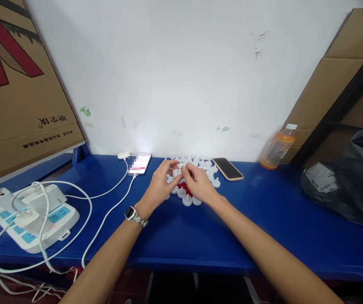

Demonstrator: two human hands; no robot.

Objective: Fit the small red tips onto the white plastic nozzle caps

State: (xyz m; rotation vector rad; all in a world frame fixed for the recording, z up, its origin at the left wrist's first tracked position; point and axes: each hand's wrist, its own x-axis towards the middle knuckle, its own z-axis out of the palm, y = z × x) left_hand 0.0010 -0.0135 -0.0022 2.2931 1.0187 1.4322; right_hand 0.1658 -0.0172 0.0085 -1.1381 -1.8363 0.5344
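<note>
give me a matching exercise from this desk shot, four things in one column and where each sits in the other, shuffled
Things:
1. power strip
2. orange drink bottle
3. small white plastic pieces
4. black plastic bag

Places:
A. far right end of the blue table
B. by the wall, just left of the cardboard on the right
C. left end, white cables plugged in
D. middle, at the left hand and right hand

Pairs: 1-C, 2-B, 3-D, 4-A

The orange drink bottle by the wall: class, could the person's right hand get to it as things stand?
Probably yes. The right hand is among the white pieces, and only a flat phone lies on the table before the bottle.
</note>
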